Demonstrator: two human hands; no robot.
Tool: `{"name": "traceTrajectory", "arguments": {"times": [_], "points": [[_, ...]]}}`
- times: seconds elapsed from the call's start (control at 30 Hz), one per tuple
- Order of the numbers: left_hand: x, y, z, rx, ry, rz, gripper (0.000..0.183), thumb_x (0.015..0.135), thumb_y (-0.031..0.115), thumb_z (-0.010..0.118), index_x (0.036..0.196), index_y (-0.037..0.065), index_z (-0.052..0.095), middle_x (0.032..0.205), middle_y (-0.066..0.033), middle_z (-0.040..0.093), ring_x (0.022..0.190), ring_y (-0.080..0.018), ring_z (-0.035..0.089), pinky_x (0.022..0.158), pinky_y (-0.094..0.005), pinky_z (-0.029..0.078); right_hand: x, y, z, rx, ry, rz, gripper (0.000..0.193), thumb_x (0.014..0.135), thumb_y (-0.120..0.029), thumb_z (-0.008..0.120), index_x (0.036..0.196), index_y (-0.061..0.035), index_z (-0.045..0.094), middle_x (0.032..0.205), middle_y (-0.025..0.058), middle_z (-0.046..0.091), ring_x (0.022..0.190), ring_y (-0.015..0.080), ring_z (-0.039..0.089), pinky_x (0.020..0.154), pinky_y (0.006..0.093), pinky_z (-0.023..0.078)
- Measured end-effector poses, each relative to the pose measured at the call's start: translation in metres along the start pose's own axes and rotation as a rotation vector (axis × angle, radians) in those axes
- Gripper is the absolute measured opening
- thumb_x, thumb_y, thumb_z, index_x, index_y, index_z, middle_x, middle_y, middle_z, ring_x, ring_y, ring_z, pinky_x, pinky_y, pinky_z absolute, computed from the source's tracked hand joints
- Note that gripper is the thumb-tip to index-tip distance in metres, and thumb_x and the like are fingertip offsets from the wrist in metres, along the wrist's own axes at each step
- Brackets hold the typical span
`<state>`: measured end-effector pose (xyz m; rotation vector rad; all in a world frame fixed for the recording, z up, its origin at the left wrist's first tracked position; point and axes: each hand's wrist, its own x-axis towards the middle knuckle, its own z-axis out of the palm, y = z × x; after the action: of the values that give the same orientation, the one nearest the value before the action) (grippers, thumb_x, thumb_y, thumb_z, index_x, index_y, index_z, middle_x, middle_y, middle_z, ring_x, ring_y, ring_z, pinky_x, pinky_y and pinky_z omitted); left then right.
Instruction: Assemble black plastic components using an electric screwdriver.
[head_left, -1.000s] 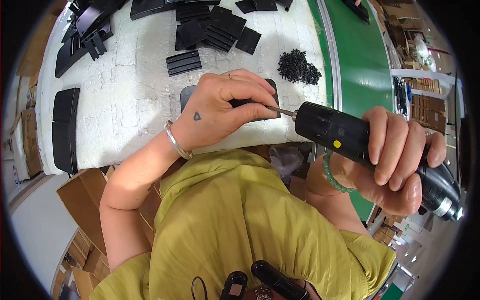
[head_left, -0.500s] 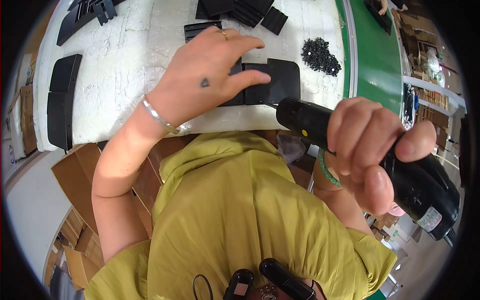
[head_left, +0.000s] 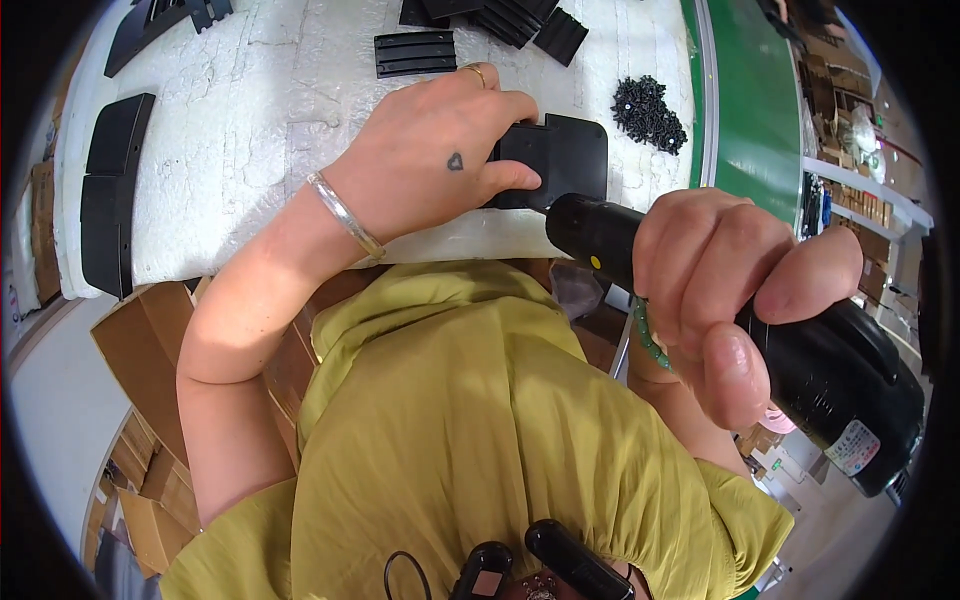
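Note:
My right hand [head_left: 720,270] is wrapped around a black electric screwdriver [head_left: 600,235], which points left. Its tip is at the front edge of a flat black plastic panel [head_left: 578,160] on the table; whether the bit touches a screw there is too small to tell. My left hand [head_left: 430,150] grips the panel's left part, thumb on top and index finger at its far edge. The palm and fingers hide that end of it. Beyond the panel, to the right, lies a pile of small black screws [head_left: 650,115].
White wrap covers the table [head_left: 250,150]. A ribbed black piece [head_left: 415,54] lies past my left hand, near several more stacked black parts [head_left: 510,18]. An assembled black panel [head_left: 112,195] rests at the left edge. A green surface [head_left: 750,120] runs along the right; an open cardboard box [head_left: 150,350] stands below.
My left hand has shifted right and its fingers have closed on the panel. The screwdriver has moved slightly left, its tip now at the panel's front edge.

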<state>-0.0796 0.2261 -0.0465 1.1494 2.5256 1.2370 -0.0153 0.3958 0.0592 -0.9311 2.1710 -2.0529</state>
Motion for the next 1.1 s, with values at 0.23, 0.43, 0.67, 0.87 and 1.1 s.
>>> {"name": "traceTrajectory", "arguments": {"times": [0.23, 0.43, 0.67, 0.87, 1.1], "points": [[0.0, -0.003, 0.006, -0.005, -0.011, -0.026, 0.038, 0.073, 0.028, 0.068, 0.103, 0.008, 0.057, 0.086, -0.0094, 0.051, 0.081, -0.0284, 0.053, 0.071, -0.0353, 0.044, 0.01, 0.002, -0.002, -0.036, -0.146, 0.085, 0.03, 0.072, -0.002, 0.058, 0.084, -0.013, 0.033, 0.059, -0.0015, 0.046, 0.045, 0.0109, 0.044, 0.046, 0.0255, 0.038], [0.01, -0.002, 0.001, -0.006, -0.014, -0.043, 0.038, 0.073, 0.027, 0.069, 0.103, 0.008, 0.057, 0.086, -0.0101, 0.052, 0.081, -0.0292, 0.053, 0.071, -0.0359, 0.044, 0.019, 0.003, -0.01, -0.033, -0.181, 0.057, 0.031, 0.072, -0.001, 0.061, 0.083, -0.0121, 0.035, 0.059, -0.0005, 0.046, 0.045, 0.0131, 0.044, 0.047, 0.0276, 0.038], [-0.008, 0.019, -0.024, 0.012, -0.177, -0.237, 0.038, 0.074, 0.033, 0.064, 0.1, 0.005, 0.059, 0.084, -0.0155, 0.058, 0.082, -0.0342, 0.056, 0.073, -0.0412, 0.045, -0.013, -0.004, 0.006, 0.27, 0.417, -0.08, 0.03, 0.075, -0.006, 0.057, 0.096, -0.0095, 0.036, 0.056, -0.0017, 0.042, 0.045, 0.0089, 0.041, 0.045, 0.0236, 0.034], [-0.007, 0.023, -0.02, -0.889, 0.239, -0.351, 0.051, 0.077, 0.008, 0.064, 0.125, 0.007, 0.048, 0.084, -0.0037, 0.059, 0.077, -0.0125, 0.054, 0.076, -0.024, 0.044, -0.052, -0.004, -0.014, 0.039, 0.861, 0.31, 0.044, 0.072, 0.001, 0.062, 0.112, -0.0027, 0.045, 0.091, 0.0076, 0.059, 0.068, 0.0104, 0.054, 0.062, 0.026, 0.047], [-0.002, 0.071, 0.01, -1.13, 0.291, -0.256, 0.049, 0.081, 0.007, 0.06, 0.125, -0.004, 0.041, 0.109, -0.0077, 0.053, 0.092, -0.015, 0.054, 0.085, -0.0279, 0.042, -0.043, 0.017, -0.001, 0.119, 0.63, 0.298, 0.044, 0.067, -0.009, 0.076, 0.104, -0.0003, 0.054, 0.087, -0.0026, 0.054, 0.081, 0.005, 0.045, 0.072, 0.0219, 0.041]]}}
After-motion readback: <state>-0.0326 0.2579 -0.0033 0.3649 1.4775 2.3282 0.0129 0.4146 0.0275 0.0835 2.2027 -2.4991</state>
